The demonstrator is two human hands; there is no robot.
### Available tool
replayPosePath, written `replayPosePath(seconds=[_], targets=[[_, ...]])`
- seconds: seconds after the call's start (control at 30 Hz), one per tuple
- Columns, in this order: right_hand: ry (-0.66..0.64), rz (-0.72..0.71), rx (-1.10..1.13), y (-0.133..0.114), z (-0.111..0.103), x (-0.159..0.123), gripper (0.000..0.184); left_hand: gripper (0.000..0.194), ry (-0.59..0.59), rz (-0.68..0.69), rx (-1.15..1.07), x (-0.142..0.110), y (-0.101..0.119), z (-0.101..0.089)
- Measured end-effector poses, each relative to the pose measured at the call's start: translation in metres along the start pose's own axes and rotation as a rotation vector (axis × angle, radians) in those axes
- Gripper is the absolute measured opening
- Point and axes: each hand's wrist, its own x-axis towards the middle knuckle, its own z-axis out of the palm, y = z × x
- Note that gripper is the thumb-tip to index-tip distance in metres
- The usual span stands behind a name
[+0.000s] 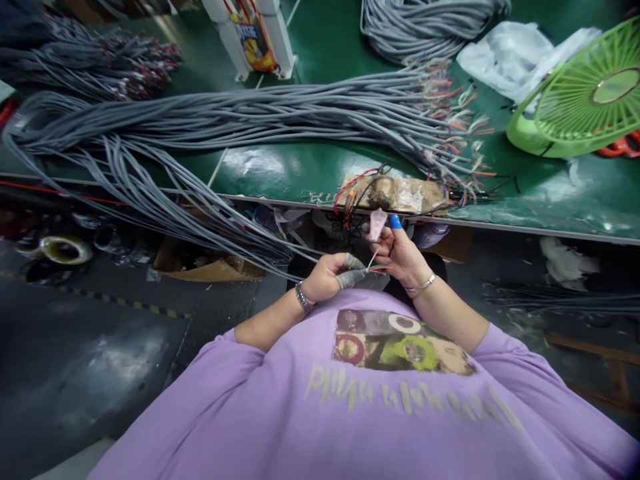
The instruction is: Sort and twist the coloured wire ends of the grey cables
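Observation:
My left hand (330, 275), with grey coverings on its fingers, is closed around the stripped end of a grey cable (305, 255). Thin coloured wires (379, 267), green and orange-red among them, fan out of that end toward my right hand (403, 257). A pale wire slants up to the right fingers, which are pinched together on it. Blue tape wraps one right fingertip. A pinkish-white covering or scrap (378, 223) is at the right fingers; I cannot tell which. Just beyond the hands, a worn tan block (413, 195) with red and black leads lies at the bench edge.
A long bundle of grey cables (250, 120) with stripped ends crosses the green bench (280, 175). More cables are coiled (425, 27) behind. A green fan (575, 100), a white plastic bag (510, 57) and red-handled scissors (620, 145) are at right. Cardboard (215, 263) sits below the bench.

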Motion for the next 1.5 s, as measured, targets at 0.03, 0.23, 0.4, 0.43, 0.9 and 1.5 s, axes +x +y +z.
replayPosePath(seconds=[0.03, 0.23, 0.4, 0.43, 0.9, 1.5], targets=[[-0.005, 0.009, 0.006, 0.000, -0.001, 0.000, 0.058, 0.038, 0.002, 0.012, 0.014, -0.003, 0.000, 0.000], [-0.037, 0.020, -0.031, -0.003, -0.002, 0.002, 0.059, 0.036, 0.081, 0.032, 0.021, -0.009, -0.005, -0.002], [-0.031, -0.044, -0.102, -0.011, 0.003, 0.004, 0.054, 0.039, 0.148, 0.021, 0.016, -0.001, -0.005, 0.000], [-0.026, -0.054, -0.117, -0.012, 0.004, 0.004, 0.052, 0.041, 0.166, 0.025, 0.014, 0.002, -0.004, 0.001], [-0.005, -0.015, -0.002, -0.008, 0.014, 0.011, 0.059, 0.036, 0.176, 0.095, 0.010, 0.025, -0.004, 0.010], [-0.009, -0.124, -0.004, 0.000, -0.002, 0.002, 0.055, 0.028, -0.146, 0.014, 0.377, -0.010, -0.015, -0.010]])
